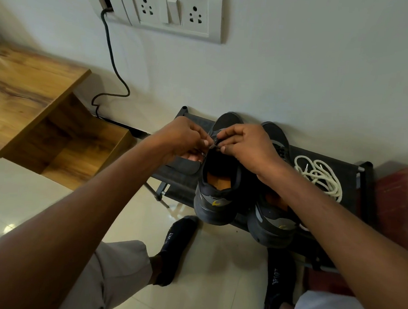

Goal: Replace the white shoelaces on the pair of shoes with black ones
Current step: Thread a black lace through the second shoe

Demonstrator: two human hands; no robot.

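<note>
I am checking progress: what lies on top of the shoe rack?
On the shoe rack: two dark shoes and loose white laces. Both hands cover the left shoe's eyelets.

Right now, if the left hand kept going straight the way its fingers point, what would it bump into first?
Most likely the right hand. The left hand points its fingers across the shoe, and the two hands nearly meet over the black lace, though depth is hard to judge.
</note>
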